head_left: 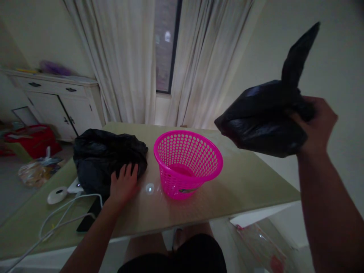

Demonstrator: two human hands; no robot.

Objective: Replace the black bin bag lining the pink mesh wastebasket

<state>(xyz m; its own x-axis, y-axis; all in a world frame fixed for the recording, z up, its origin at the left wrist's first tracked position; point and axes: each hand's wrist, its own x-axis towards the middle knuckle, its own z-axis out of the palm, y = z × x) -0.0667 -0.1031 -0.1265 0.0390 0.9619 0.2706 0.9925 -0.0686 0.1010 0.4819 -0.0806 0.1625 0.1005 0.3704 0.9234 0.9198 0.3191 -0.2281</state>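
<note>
Raised at the right, above the table, is a black plastic bag (261, 117) gathered in my right hand (320, 121), its loose tip sticking upward. My left hand (125, 184) lies with fingers spread against a second, crumpled black plastic bag (105, 155) on the left of the table. Between the two hands stands a bright pink perforated basket (184, 167), upright, with nothing visible inside. A label shows on its front side.
The pale green table (222, 204) holds a white mouse-like device (57, 195), a white cable (68, 203) and a dark flat device (88, 220) at the left. Behind are curtains (127, 68) and a white cabinet (59, 102). A red bag (36, 140) sits on the floor.
</note>
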